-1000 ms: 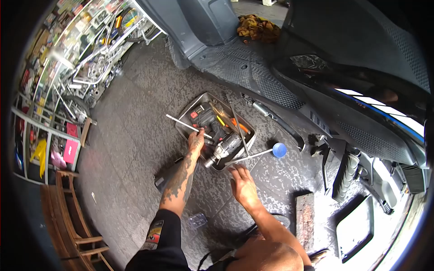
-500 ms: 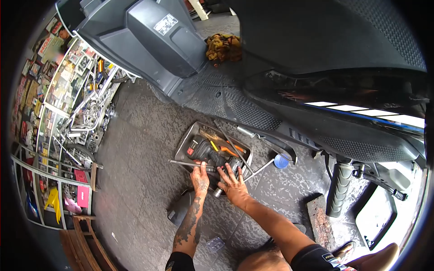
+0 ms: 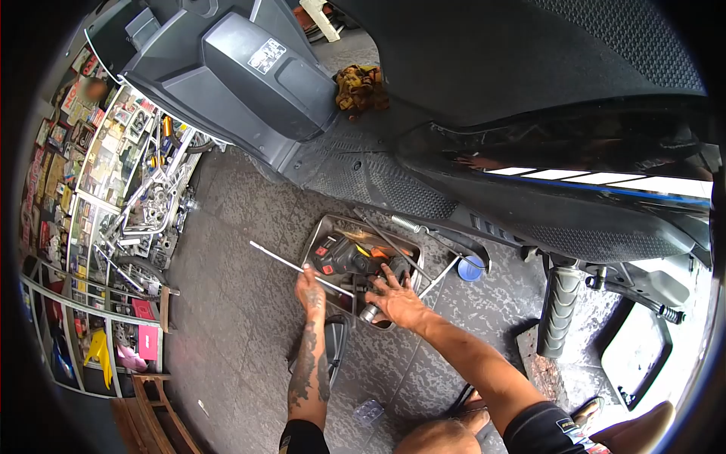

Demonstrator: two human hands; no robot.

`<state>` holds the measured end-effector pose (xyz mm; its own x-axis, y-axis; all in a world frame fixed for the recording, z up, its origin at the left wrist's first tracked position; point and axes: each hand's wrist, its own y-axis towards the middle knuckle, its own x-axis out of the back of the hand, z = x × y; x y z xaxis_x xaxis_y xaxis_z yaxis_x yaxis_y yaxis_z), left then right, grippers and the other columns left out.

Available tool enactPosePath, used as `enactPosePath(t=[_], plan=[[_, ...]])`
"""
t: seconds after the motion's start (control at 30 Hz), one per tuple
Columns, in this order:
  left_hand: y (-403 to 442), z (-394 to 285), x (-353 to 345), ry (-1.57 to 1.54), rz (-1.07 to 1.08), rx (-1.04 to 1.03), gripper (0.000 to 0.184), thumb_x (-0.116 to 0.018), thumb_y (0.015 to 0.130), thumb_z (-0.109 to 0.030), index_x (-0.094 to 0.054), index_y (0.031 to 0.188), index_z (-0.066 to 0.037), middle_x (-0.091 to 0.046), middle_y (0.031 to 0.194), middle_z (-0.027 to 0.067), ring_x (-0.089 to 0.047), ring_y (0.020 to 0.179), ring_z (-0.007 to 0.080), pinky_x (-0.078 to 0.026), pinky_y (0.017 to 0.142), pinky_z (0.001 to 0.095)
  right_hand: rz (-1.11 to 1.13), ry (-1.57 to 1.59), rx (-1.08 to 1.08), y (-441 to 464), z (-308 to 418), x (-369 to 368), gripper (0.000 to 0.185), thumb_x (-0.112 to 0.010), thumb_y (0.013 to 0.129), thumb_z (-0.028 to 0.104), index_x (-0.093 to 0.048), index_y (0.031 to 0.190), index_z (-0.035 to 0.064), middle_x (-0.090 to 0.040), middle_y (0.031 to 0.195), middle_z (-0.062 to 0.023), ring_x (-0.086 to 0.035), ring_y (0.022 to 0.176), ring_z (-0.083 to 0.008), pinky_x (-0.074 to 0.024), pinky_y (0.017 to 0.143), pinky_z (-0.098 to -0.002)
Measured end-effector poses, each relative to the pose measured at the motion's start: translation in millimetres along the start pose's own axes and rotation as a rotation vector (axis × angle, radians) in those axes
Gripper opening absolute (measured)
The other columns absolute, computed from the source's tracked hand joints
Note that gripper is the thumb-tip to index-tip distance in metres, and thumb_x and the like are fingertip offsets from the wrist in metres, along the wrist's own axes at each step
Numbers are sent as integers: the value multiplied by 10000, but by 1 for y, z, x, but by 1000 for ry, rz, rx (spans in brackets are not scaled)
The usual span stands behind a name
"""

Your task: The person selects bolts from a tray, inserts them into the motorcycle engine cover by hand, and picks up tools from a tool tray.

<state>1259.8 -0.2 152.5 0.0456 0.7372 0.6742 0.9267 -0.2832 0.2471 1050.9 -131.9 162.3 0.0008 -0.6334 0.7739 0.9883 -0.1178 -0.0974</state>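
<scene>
My left hand (image 3: 310,293) is closed around a long thin metal rod (image 3: 276,258), which slants across the near left side of a metal tray (image 3: 308,246). Its far end sticks out past the tray's left rim. Inside the tray lies a black and red cordless power tool (image 3: 344,256) among loose hand tools, one of them with orange handles (image 3: 378,252). My right hand (image 3: 401,304) reaches over the tray's right part, fingers apart and touching dark tools there. Below its thumb shows a cylindrical metal piece (image 3: 369,312). The fingers partly hide what lies under them.
A scooter (image 3: 355,170) stands just beyond the tray, its side stand and spring (image 3: 406,224) close by. On the floor are a blue round lid (image 3: 470,268), a black part (image 3: 333,344) and a small clear pack (image 3: 369,411). A glass display case (image 3: 91,219) lines the left.
My left hand has shifted left with the rod, which now slopes more steeply. The power tool sits differently in the tray. My right hand stays over the tray; the view has shifted slightly.
</scene>
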Motion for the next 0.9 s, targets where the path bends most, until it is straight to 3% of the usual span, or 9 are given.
enactPosePath(t=[0.03, 0.17, 0.2, 0.3, 0.43, 0.63, 0.7, 0.83, 0.9], plan=[[8, 2, 9, 15, 19, 19, 555, -414, 943, -502, -565, 712, -19, -517, 621, 68, -466, 639, 170, -397, 635, 341, 2, 23, 5, 1, 1, 0, 597, -701, 746, 351, -484, 1287, 222, -297, 1450, -75, -54, 1397, -389, -136, 1047, -696], [12, -19, 49, 63, 125, 106, 609, -392, 933, -544, -551, 669, -19, -460, 596, 47, -418, 611, 156, -353, 588, 330, -14, -106, 23, 0, 0, -24, 532, -677, 746, 407, -531, 1219, 213, -321, 1420, -63, -56, 1399, -375, -156, 1042, -695], [13, -17, 53, 116, 116, 83, 623, -350, 952, -506, -570, 656, -4, -525, 596, 129, -510, 595, 252, -400, 612, 386, -3, -126, 16, -4, 4, -21, 530, -690, 734, 395, -545, 1215, 226, -323, 1419, -48, -53, 1405, -350, -147, 1052, -683], [5, -13, 68, 100, 79, 81, 621, -362, 948, -510, -561, 649, -3, -514, 589, 119, -503, 593, 238, -396, 618, 382, -7, -215, 35, -7, 0, -34, 536, -699, 723, 385, -547, 1219, 245, -327, 1416, -38, -54, 1408, -340, -145, 1055, -679], [-16, -4, 89, -235, 185, 352, 558, -406, 946, -505, -530, 670, -37, -420, 505, 10, -397, 439, 110, -311, 420, 272, -36, -175, 68, -10, -7, -43, 421, -617, 825, 274, -546, 1239, 234, -312, 1457, -23, -85, 1414, -288, -117, 1088, -631], [-90, -65, 103, -615, 279, 500, 486, -415, 943, -513, -477, 728, -82, -315, 493, -57, -307, 390, 42, -214, 346, 216, -460, 742, -4, -71, 41, 10, 531, -470, 937, 402, -421, 1318, 36, -428, 1369, -180, -299, 1327, -384, -289, 1078, -462], [-112, -79, 92, -754, 224, 501, 475, -418, 942, -513, -475, 739, -87, -309, 498, -54, -301, 386, 47, -216, 347, 222, -518, 963, -187, -109, 47, -3, 581, -533, 913, 383, -369, 1348, 33, -467, 1331, -172, -405, 1277, -331, -357, 1033, -419], [-149, -97, 62, -1074, 289, 540, 431, -421, 950, -486, -487, 788, -93, -298, 504, -42, -295, 391, 67, -231, 359, 222, -515, 1537, -124, -163, 49, -35, 567, -587, 905, 281, -357, 1353, 19, -551, 1164, -117, -536, 1092, -160, -433, 928, -303], [-173, -111, 46, -1180, 491, 512, 402, -412, 962, -457, -485, 800, -97, -287, 513, -45, -273, 410, 61, -214, 373, 220, -328, 1499, -96, -180, 54, -10, 566, -559, 920, 324, -354, 1325, -14, -600, 1055, -120, -564, 1024, -193, -426, 935, -346]])
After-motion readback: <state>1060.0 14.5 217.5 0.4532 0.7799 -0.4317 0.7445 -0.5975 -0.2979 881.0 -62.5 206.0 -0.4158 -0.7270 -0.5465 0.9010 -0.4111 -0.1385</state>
